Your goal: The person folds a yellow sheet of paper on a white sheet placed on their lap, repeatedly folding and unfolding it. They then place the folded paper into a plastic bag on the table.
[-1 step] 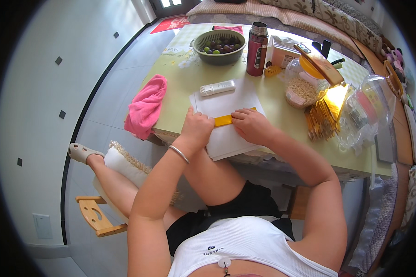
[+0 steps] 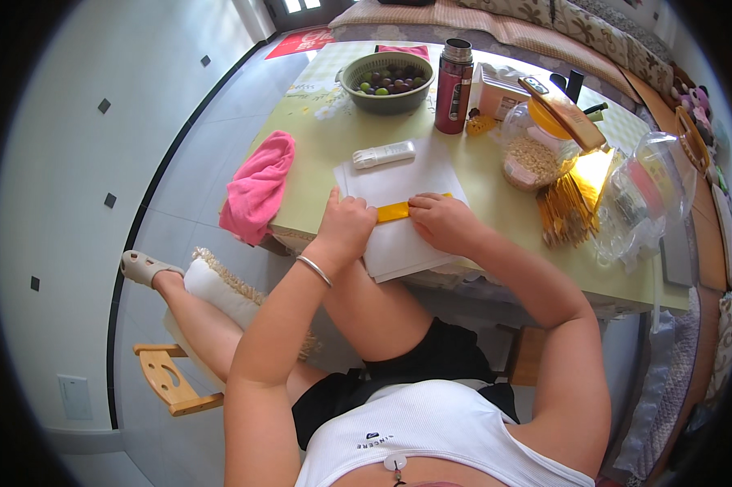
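A narrow folded strip of gold paper point(image 2: 393, 213) lies crosswise over white sheets of paper point(image 2: 402, 250) at the table's near edge. My left hand point(image 2: 346, 223) is closed on the strip's left end, pinching it with the thumb side. At the other end, my right hand point(image 2: 443, 221) presses the strip with bunched fingers, and a bit of gold shows past the fingertips. The middle of the strip is bare between the two hands. Just beyond them a white tube point(image 2: 384, 154) rests on the sheets.
A pink cloth point(image 2: 258, 188) hangs over the table's left edge. Further back stand a basket of grapes point(image 2: 386, 105) and a red thermos point(image 2: 454, 89). To the right are a clear jar point(image 2: 530, 161), a stack of gold paper point(image 2: 569, 203), a phone point(image 2: 561, 109) and a plastic bag point(image 2: 646, 195).
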### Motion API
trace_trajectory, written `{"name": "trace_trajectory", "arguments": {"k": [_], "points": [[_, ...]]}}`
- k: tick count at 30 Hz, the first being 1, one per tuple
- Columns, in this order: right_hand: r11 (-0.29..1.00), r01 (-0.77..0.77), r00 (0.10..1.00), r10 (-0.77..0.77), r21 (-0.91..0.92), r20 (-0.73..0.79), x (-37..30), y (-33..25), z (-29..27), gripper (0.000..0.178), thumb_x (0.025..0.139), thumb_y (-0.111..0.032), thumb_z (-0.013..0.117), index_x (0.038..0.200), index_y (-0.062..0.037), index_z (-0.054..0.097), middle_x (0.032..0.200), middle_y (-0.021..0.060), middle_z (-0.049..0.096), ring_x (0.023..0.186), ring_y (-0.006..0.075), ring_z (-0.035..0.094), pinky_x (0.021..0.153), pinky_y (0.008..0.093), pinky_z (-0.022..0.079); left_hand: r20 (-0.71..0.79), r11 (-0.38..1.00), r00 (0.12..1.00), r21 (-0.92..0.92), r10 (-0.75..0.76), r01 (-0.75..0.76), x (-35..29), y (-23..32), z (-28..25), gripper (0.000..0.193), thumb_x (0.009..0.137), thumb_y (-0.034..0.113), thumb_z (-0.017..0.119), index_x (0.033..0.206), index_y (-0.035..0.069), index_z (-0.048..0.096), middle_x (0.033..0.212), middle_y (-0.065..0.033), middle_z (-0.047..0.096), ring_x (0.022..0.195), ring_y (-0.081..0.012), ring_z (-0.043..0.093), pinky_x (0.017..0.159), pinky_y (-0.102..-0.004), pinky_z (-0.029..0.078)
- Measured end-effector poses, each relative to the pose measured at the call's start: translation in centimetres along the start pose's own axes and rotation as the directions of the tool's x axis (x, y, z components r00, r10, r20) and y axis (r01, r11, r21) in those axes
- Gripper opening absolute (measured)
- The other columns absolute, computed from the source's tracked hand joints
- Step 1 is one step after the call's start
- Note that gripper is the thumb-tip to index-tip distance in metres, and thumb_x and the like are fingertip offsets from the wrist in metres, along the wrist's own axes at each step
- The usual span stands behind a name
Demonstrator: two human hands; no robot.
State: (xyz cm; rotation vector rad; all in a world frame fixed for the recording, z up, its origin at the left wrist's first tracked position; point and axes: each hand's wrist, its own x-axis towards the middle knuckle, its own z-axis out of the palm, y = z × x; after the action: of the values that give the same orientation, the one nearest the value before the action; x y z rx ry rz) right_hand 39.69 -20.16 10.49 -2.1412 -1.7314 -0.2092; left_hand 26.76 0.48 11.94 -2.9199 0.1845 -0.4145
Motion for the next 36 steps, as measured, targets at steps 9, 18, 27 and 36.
{"name": "trace_trajectory", "arguments": {"k": [9, 18, 27, 36], "points": [[0.995, -0.088, 0.996, 0.087, 0.043, 0.019, 0.3, -0.8, -0.4, 0.023, 0.088, -0.022, 0.064, 0.101, -0.0026, 0.066, 0.117, 0.011, 0.066, 0.115, 0.0288, 0.061, 0.092, 0.0416, 0.053, -0.106, 0.988, 0.994, -0.154, -0.035, 0.019, -0.6, -1.4, 1.5, 0.014, 0.077, 0.009, 0.066, 0.091, 0.008, 0.072, 0.084, -0.0101, 0.07, 0.087, -0.0285, 0.068, 0.103, -0.0544, 0.047], [0.988, -0.128, 0.992, 0.128, -0.082, 0.005, 2.4, -1.7, 0.1, 0.021, 0.084, -0.025, 0.067, 0.095, -0.007, 0.067, 0.096, 0.0061, 0.066, 0.095, 0.0259, 0.064, 0.076, 0.042, 0.056, -0.029, 0.865, 0.975, -0.468, -0.22, 0.181, 0.0, -2.5, -0.1, 0.016, 0.078, 0.008, 0.067, 0.09, 0.005, 0.075, 0.083, -0.0145, 0.071, 0.078, -0.0309, 0.067, 0.082, -0.04, 0.055], [0.969, -0.137, 0.991, 0.132, -0.206, -0.037, 3.0, 0.0, 2.3, 0.01, 0.078, -0.01, 0.063, 0.086, -0.0079, 0.069, 0.094, 0.0048, 0.066, 0.095, 0.0243, 0.064, 0.069, 0.0384, 0.057, -0.09, 0.954, 0.988, -0.284, -0.126, 0.095, 0.4, -1.1, -1.3, 0.01, 0.078, 0.011, 0.067, 0.083, 0.006, 0.074, 0.076, -0.0142, 0.07, 0.073, -0.0306, 0.068, 0.085, -0.0438, 0.056], [0.983, -0.069, 0.993, 0.051, -0.169, -0.109, 2.3, 0.4, 2.7, 0.008, 0.079, -0.01, 0.061, 0.084, -0.0086, 0.068, 0.094, 0.004, 0.065, 0.094, 0.024, 0.064, 0.072, 0.0372, 0.057, -0.166, 0.99, 0.981, -0.111, -0.102, 0.084, -2.3, -2.0, 1.4, 0.007, 0.079, 0.009, 0.065, 0.073, 0.006, 0.066, 0.071, -0.0126, 0.066, 0.07, -0.0317, 0.066, 0.088, -0.0501, 0.054]]}}
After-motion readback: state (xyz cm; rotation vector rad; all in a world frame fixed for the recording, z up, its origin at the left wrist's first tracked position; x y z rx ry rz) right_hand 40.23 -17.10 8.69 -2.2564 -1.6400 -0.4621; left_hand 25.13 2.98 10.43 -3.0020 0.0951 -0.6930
